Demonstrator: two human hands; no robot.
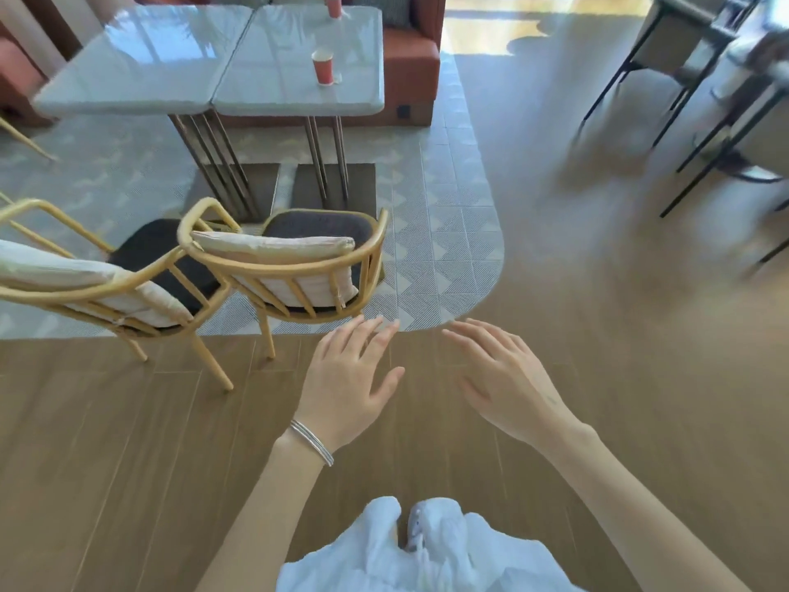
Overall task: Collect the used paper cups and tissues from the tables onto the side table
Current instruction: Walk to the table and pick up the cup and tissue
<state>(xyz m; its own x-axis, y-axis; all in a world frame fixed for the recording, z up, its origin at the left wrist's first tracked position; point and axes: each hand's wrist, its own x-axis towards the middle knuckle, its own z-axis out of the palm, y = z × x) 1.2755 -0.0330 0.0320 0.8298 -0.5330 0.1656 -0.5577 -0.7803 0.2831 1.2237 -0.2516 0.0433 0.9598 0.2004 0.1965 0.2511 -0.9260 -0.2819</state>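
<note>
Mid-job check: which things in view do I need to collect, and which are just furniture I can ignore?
Job: near red paper cup; far red paper cup, both upright on the right-hand grey glossy table; empty left hand; empty right hand.
Lying about: two yellow metal-framed chairs with cushions; orange upholstered sofa; black-legged chairs.
</note>
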